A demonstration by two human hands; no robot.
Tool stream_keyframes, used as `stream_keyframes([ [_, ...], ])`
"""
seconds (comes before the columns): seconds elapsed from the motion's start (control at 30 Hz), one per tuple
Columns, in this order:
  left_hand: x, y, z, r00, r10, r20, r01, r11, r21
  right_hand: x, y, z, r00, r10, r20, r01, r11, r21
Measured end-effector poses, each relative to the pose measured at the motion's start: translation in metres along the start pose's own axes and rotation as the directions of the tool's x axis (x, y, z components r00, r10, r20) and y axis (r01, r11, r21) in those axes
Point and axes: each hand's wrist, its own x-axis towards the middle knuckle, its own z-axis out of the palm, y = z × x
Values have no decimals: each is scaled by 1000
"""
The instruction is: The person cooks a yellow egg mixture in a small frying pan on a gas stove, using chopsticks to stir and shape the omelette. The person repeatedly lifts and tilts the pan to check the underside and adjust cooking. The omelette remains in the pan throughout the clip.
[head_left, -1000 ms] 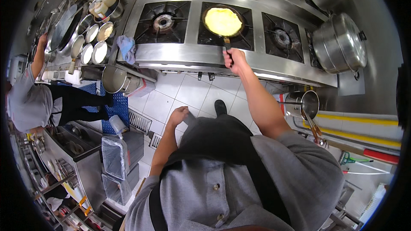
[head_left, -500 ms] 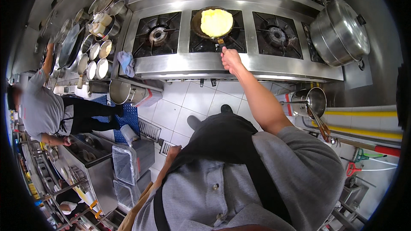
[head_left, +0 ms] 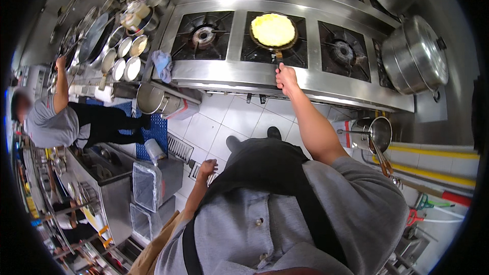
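My right hand (head_left: pixel 287 80) is closed around the dark handle of a frying pan (head_left: pixel 277 49) on the middle front burner of the steel range. A round, flat yellow omelette (head_left: pixel 273 29) covers nearly the whole pan, so only a thin dark rim shows around it. My right arm is stretched forward over the range's front edge. Beside my apron, low on the left, my left hand (head_left: pixel 207 167) hangs with fingers loosely bent and apart, holding nothing.
Bare burners (head_left: pixel 204 36) flank the pan on both sides. A large lidded steel pot (head_left: pixel 415 56) stands at the range's right end. A blue-grey cloth (head_left: pixel 163 66) hangs at its left corner. To the left, a co-worker (head_left: pixel 56 122) in grey reaches toward pans; clear bins (head_left: pixel 147 186) stand nearer.
The omelette has shifted within the pan, from its right side to covering most of it. My left hand's fingers have loosened. The whole view has turned slightly.
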Motion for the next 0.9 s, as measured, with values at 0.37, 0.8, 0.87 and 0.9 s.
stream_keyframes([
  [0.37, -27, -36, 29, 883, 143, -447, -107, 989, 105, 5, 4, 4, 986, 102, 132, -94, 994, -64],
  [0.8, -228, 135, -106, 190, 583, -790, -746, 609, 270, -158, 189, 336, 35, 365, 930, 979, 173, -105],
  [0.87, -253, 163, -129, 105, 719, -687, -571, 609, 550, -231, 267, 413, 49, 752, 658, 999, -40, -29],
  [0.9, -249, 162, -135, 111, 738, -666, -496, 622, 606, -267, 306, 441, -242, 775, 584, 966, 132, 224],
])
